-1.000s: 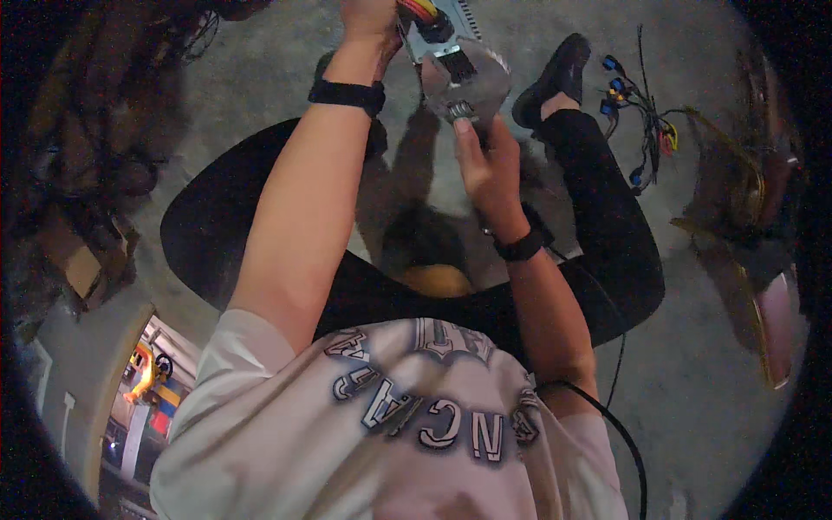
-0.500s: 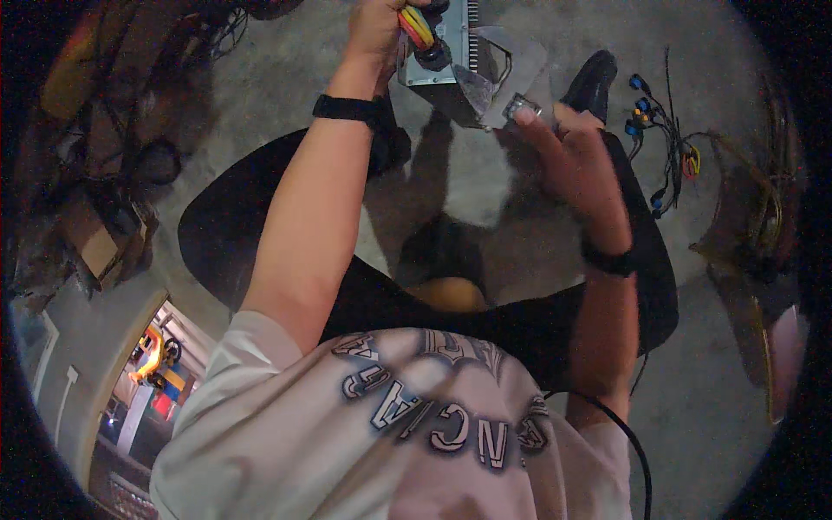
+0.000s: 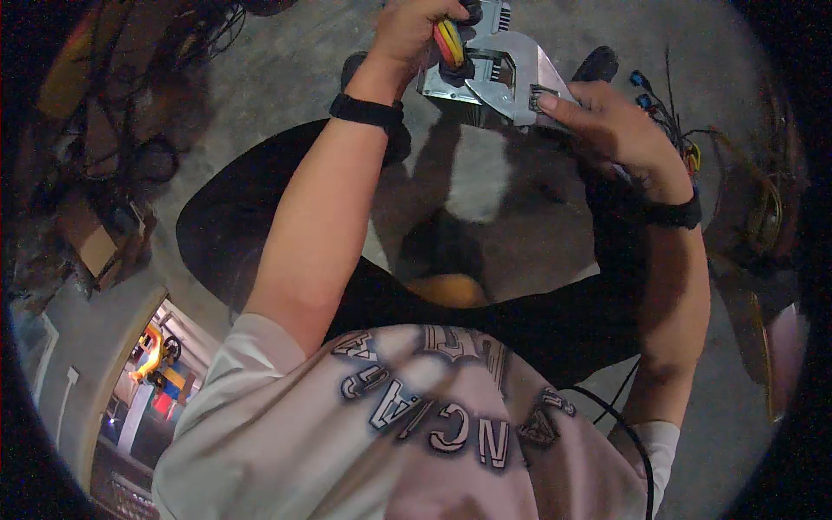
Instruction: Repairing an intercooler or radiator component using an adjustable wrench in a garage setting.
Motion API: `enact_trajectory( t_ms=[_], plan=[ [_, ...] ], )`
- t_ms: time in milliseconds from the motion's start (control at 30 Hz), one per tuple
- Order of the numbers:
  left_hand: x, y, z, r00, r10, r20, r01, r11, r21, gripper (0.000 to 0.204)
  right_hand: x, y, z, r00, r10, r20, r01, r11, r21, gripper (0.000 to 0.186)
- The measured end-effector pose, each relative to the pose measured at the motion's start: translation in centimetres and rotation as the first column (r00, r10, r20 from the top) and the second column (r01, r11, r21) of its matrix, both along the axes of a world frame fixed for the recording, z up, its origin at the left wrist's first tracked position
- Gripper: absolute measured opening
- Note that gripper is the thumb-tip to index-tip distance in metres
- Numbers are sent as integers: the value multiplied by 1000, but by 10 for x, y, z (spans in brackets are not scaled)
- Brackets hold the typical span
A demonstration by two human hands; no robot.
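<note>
My left hand (image 3: 407, 35) is closed at the top of a silver, finned metal unit (image 3: 438, 91), by its red and yellow cable bundle (image 3: 449, 43); exactly what the fingertips grip is partly hidden. My right hand (image 3: 624, 130) holds a large silver adjustable wrench (image 3: 533, 65), thumb on its adjusting screw. The wrench head lies across the unit's right part, its jaws toward the dark cable fitting (image 3: 457, 72); whether they touch it I cannot tell.
I sit on the concrete floor (image 3: 286, 52), legs bent (image 3: 234, 217). Dark cable clutter (image 3: 156, 160) and cardboard (image 3: 91, 238) lie left. Wires with blue connectors (image 3: 641, 82) and yellow lines (image 3: 767, 199) lie right. A doorway at lower left shows a yellow machine (image 3: 152, 355).
My right hand and the wrench have moved right and turned, the handle now angled to the lower right. My left hand and the unit have shifted slightly right.
</note>
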State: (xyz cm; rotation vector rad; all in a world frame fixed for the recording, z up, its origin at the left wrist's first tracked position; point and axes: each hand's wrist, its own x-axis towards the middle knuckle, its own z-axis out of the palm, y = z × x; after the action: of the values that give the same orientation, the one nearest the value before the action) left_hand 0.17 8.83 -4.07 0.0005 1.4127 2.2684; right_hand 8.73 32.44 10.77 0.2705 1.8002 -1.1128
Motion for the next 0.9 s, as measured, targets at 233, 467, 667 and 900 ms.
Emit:
enact_trajectory(
  t_ms=[233, 467, 667, 900],
  plan=[
    [6, 6, 0, 995, -13, -102, 3, 995, -101, 34, -18, 20, -18, 960, 252, -120, -253, 967, 9, 49],
    [24, 21, 29, 994, -105, -30, 97, 977, -191, 38, -21, 30, -24, 941, 316, -120, -317, 948, 12, 44],
    [43, 30, 45, 984, -171, -51, 161, 974, -160, 44, 4, 26, -9, 972, 233, -23, -233, 972, 7, 40],
    [50, 29, 34, 978, -210, 5, 205, 949, -238, 45, 2, 33, -16, 915, 362, -180, -336, 928, 160, 38]
  ],
)
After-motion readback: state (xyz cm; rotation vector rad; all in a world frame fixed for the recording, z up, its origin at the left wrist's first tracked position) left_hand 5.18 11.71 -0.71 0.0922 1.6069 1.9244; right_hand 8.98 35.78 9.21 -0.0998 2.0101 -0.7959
